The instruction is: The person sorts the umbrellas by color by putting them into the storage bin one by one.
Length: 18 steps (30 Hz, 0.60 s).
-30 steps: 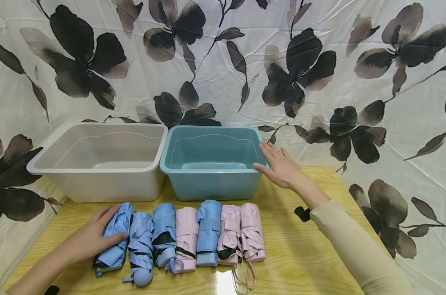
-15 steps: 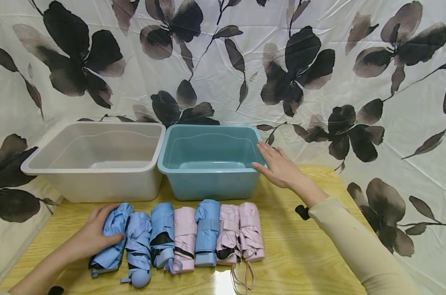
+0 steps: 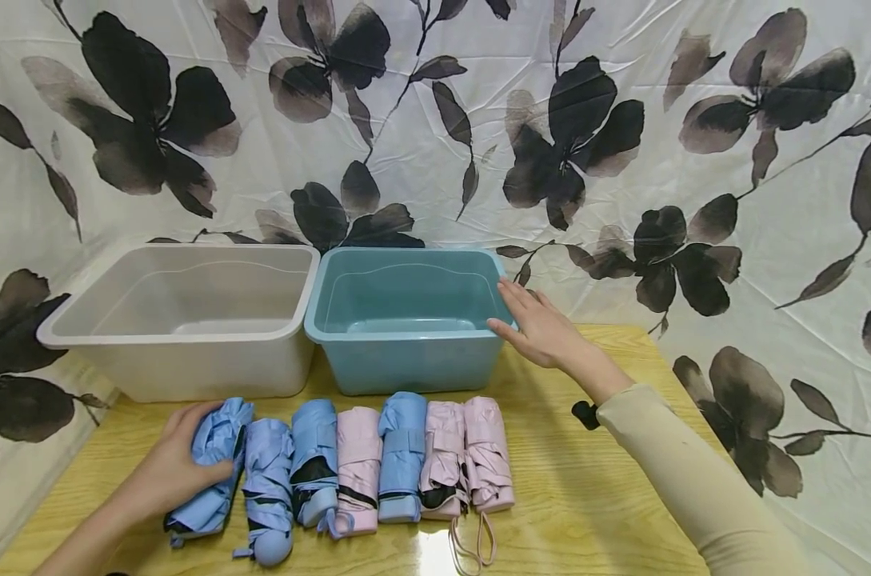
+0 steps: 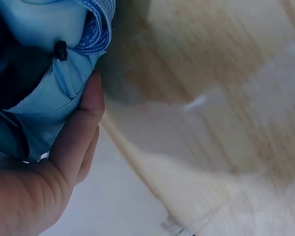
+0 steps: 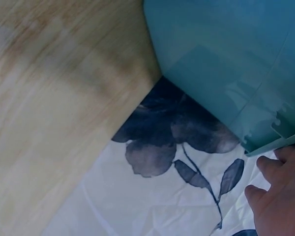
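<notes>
umbrella (image 3: 219, 436), front-left of teal bin (image 3: 409, 364), is gripped by left hand (image 3: 178, 460), and bin's right side is touched by right hand (image 3: 541, 330), fingers straight.

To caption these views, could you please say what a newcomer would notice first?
Probably the seven folded umbrellas, blue and pink, lined up in front of a white bin and a teal bin. The left hand grips the leftmost umbrella. Large dark flowers pattern the cloth behind.

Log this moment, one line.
left grip: holds leftmost blue umbrella | right grip: touches teal bin at right rim | other six umbrellas: side by side on table | grey bin: left of teal bin
</notes>
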{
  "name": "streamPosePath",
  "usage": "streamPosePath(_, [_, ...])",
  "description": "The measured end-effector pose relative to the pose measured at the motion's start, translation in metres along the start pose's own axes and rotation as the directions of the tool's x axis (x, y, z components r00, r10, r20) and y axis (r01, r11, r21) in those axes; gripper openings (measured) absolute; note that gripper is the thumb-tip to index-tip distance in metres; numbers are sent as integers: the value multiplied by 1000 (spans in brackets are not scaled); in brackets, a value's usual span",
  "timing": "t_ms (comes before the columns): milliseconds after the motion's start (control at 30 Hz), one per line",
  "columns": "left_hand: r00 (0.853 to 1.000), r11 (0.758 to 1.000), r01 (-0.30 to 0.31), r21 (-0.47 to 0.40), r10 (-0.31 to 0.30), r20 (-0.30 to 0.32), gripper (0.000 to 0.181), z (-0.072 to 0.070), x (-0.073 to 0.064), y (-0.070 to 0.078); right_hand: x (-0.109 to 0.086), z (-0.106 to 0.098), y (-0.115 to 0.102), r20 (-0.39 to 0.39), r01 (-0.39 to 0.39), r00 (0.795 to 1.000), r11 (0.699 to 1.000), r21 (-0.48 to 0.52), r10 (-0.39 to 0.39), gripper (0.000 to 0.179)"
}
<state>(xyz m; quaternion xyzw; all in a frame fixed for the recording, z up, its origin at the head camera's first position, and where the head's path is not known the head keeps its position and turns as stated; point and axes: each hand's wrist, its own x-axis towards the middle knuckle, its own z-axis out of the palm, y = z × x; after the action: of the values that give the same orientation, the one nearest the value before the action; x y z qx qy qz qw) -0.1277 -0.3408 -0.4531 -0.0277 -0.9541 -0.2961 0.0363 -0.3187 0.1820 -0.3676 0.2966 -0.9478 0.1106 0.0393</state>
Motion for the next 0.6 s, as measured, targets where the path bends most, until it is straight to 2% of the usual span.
streamPosePath(100, [999, 1000, -1, -9, 1, -33, 97, -5, -3, 1, 0, 1, -1, -4, 0, 1000, 1000, -4, 0, 81])
streamPosePath(233, [993, 999, -29, -35, 25, -112, 97, -11, -6, 7, -2, 0, -2, -4, -2, 1000, 1000, 10, 3, 78])
streamPosePath(467, [974, 993, -72, -92, 50, -221, 96, -21, -13, 24, -3, 1, -2, -7, -3, 1000, 1000, 14, 4, 79])
streamPosePath(600, [955, 981, -129, -144, 84, -284, 97, -29, -15, 37, -1, 1, -2, -9, -2, 1000, 1000, 15, 2, 78])
